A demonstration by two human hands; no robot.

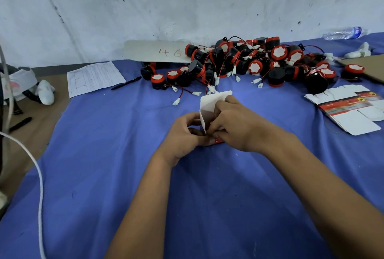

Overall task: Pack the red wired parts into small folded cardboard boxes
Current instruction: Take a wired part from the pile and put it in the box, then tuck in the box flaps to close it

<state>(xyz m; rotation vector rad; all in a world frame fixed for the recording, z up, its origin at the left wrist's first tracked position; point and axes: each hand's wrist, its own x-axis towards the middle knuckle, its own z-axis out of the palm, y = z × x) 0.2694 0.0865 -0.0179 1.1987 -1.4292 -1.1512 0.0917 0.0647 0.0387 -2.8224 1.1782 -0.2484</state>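
A small cardboard box (209,105), white inside with a red printed outside, stands on the blue cloth (124,175) at the centre with its top flap raised. My left hand (185,132) grips its left side with curled fingers. My right hand (232,123) holds its right side, fingers curled over the opening. A heap of black and red wired parts (249,63) with white plugs lies behind the box against the wall. What is inside the box is hidden by my hands.
Flat unfolded boxes (349,109) lie at the right. A paper form (93,78) and a pen (125,83) lie at the back left, beside a card marked 46 (158,51). A water bottle (342,32) lies far right. A white cable (39,175) crosses the left edge.
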